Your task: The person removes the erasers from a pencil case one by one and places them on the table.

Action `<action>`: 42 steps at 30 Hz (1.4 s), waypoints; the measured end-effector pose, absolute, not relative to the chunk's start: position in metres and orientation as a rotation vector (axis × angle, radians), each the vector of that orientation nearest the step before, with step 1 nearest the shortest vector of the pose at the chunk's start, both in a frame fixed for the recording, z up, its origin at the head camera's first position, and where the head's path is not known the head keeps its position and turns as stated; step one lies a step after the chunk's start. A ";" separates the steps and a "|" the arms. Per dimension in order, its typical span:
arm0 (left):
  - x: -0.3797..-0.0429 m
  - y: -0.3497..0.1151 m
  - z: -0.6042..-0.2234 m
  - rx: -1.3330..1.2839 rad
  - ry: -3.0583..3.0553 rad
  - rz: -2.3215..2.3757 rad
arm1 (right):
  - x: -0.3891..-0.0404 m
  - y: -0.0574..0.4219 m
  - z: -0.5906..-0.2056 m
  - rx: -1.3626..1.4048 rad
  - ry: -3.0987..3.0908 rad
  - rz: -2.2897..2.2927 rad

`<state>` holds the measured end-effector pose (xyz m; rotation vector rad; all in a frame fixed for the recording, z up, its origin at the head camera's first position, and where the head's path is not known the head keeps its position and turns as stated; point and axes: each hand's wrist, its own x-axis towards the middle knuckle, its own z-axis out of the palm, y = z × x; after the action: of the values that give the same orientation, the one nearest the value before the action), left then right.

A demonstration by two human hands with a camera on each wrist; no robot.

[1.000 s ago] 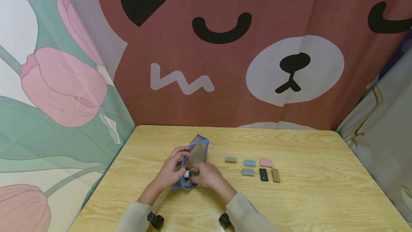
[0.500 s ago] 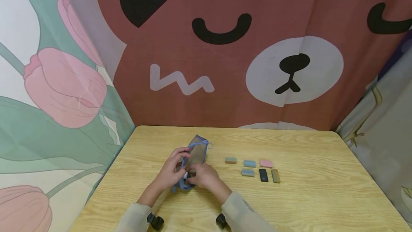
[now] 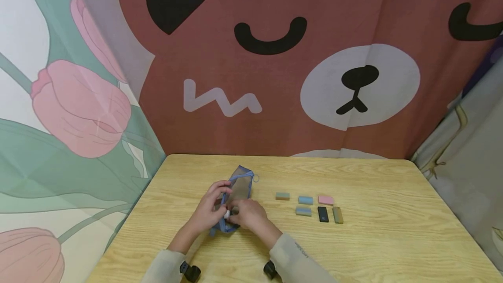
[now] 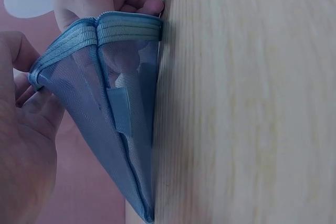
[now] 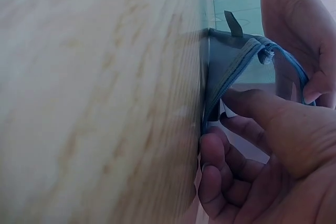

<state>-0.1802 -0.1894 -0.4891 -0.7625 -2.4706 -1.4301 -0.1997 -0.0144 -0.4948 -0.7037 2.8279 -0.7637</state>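
Note:
A blue mesh zipper pouch (image 3: pixel 240 189) lies on the table with its zip undone. My left hand (image 3: pixel 210 206) holds the rim of its opening, thumb inside and fingers outside, as the left wrist view also shows on the pouch (image 4: pixel 89 93). My right hand (image 3: pixel 250 214) reaches into the mouth from the right. In the right wrist view, its thumb and forefinger pinch a small white-and-black object (image 5: pixel 228 109), mostly hidden by the fingers and pouch. Its kind cannot be told. The other right fingers are curled beside the pouch's edge.
To the right lie several small eraser-like blocks: a green-brown one (image 3: pixel 282 196), a blue one (image 3: pixel 305 200), a pink one (image 3: pixel 325 200), a grey-blue one (image 3: pixel 303 212), a black one (image 3: pixel 323 214) and a tan-green one (image 3: pixel 338 215). Printed curtains stand behind the table (image 3: pixel 377 248).
My right hand has moved slightly left and deeper into the pouch's mouth, its fingers now covering most of the white-and-black object. My left hand keeps its hold on the rim.

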 end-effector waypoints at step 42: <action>-0.183 -0.189 -0.491 -0.746 -2.465 -1.409 | -0.189 0.019 -0.477 -0.758 2.850 -0.818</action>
<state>-0.1831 -0.1886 -0.4914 -0.7465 -2.4646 -1.4088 -0.1893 0.0194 -0.4771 -0.7580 2.8502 -0.8178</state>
